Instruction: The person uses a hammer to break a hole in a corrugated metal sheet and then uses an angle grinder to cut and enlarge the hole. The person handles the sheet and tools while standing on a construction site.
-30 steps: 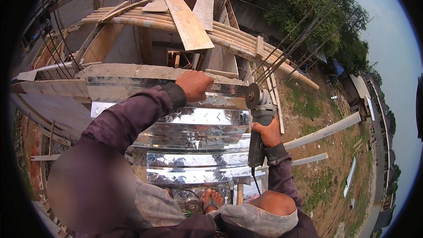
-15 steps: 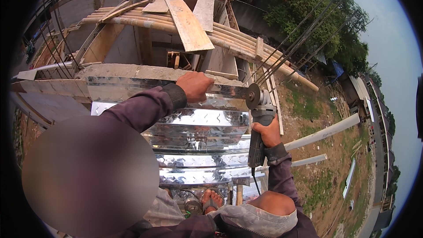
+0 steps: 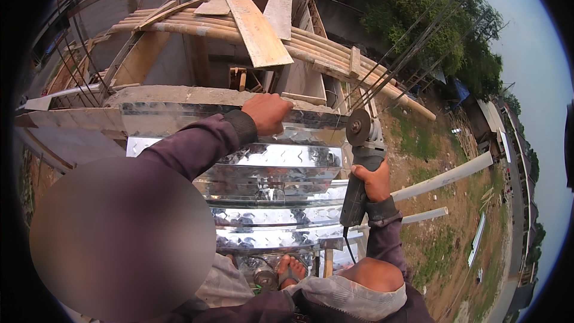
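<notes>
My right hand (image 3: 374, 182) is wrapped round the dark body of an angle grinder (image 3: 357, 190), whose cord hangs down from the rear. The grinder's round disc (image 3: 359, 127) stands upright just past the right end of a shiny metal strip (image 3: 317, 120). With fingers curled over that strip's far edge, my left hand (image 3: 266, 113) is closed on it; the fingertips are partly hidden. Nearer to me lie more shiny ribbed metal sheets (image 3: 287, 155), stacked in long bands that run left to right.
A rough concrete ledge (image 3: 179, 95) runs beyond the metal. Farther off lie bamboo poles (image 3: 221, 34) and loose planks (image 3: 254, 27). Thin steel rods (image 3: 406, 54) rise at the right, above two pale pipes (image 3: 445, 177). A second round tool (image 3: 265, 278) sits by my sandalled foot.
The angle grinder in my right hand has shifted a little right, so its disc now stands farther from the metal strip's end. My left hand keeps its hold.
</notes>
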A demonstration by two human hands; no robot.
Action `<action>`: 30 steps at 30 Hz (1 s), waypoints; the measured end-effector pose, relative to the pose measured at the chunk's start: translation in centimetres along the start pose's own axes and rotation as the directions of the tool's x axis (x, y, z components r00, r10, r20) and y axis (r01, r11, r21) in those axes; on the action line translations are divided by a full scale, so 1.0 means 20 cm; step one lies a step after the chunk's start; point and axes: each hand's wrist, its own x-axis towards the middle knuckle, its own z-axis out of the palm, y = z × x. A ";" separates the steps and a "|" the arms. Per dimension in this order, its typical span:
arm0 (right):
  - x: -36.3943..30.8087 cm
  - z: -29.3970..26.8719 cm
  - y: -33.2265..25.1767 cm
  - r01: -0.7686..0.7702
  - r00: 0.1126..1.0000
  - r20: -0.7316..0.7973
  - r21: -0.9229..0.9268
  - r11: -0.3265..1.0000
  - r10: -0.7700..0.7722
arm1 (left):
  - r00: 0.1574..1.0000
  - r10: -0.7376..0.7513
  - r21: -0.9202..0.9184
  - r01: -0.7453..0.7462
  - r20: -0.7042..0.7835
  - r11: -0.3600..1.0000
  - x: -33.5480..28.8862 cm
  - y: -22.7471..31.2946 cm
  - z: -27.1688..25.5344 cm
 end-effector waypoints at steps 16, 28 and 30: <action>-0.12 -0.01 0.22 -0.156 0.981 0.106 -0.047 0.987 0.161 | 1.000 -0.009 -0.030 0.009 0.009 1.000 0.03 -0.01 -0.02; -0.22 -0.09 0.21 -0.195 0.981 0.025 0.105 0.975 0.193 | 0.971 0.058 -0.149 -0.024 0.231 0.989 0.01 -0.06 -0.15; -0.26 -0.22 0.24 -0.247 0.967 -0.016 0.177 0.953 0.253 | 0.981 0.058 -0.289 -0.001 0.187 0.957 -0.03 -0.07 -0.26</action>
